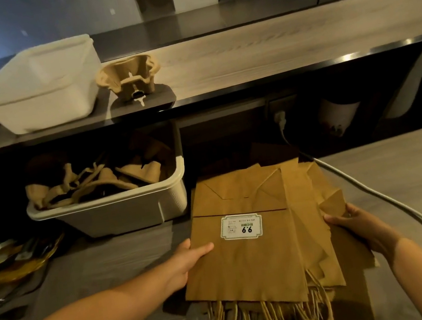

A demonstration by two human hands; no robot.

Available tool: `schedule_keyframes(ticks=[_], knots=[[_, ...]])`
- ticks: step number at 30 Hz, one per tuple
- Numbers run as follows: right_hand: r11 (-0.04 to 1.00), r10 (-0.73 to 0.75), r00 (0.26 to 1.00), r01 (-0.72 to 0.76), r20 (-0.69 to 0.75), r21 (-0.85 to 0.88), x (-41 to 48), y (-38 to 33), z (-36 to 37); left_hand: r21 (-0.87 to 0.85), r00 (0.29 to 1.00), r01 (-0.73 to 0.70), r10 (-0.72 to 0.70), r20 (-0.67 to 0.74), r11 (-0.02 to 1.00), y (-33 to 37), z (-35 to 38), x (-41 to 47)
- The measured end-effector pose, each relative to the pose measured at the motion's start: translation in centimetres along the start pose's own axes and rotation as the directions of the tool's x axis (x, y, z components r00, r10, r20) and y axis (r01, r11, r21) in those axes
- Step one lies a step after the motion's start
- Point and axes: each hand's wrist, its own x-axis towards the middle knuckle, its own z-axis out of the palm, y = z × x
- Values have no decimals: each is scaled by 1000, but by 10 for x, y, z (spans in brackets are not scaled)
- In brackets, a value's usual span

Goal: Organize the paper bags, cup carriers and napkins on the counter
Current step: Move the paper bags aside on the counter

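One fanned kraft bag stack is gripped by left hand and right hand. Its offset layers could be dropped if lifted unevenly.

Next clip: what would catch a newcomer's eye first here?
A fanned stack of brown paper bags lies front and centre on the counter, gripped at its sides by the left hand and right hand. Left behind it, a white bin holds jumbled cup carriers.
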Motion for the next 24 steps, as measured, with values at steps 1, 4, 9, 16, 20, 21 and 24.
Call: schedule_keyframes(ticks=[1,4,9,16,20,21,24], knots=[[1000,6,1000,-6,8,-7,-3,3,-2,-2,1000,-19,19,-9,1000,-2,0,-2],[998,24,1000,-23,20,-56,-13,14,-12,-16,997,-67,66,-49,998,-8,-4,-7],[971,51,995,-70,-89,-228,-10,18,-15,-64,999,-23,20,-42,998,8,-6,3],[878,-339,837,116,-430,-465,4,-15,9,27,1000,-15,15,3,1000,39,7,28],[687,-519,832,268,-198,-675,19,-52,39,66,1000,-13,12,9,998,44,8,33],[660,-509,852,295,-123,-691,25,-60,48,72,1000,-19,18,15,997,47,8,35],[558,-407,913,233,-18,-796,33,-66,63,92,998,-32,27,51,995,53,15,34]])
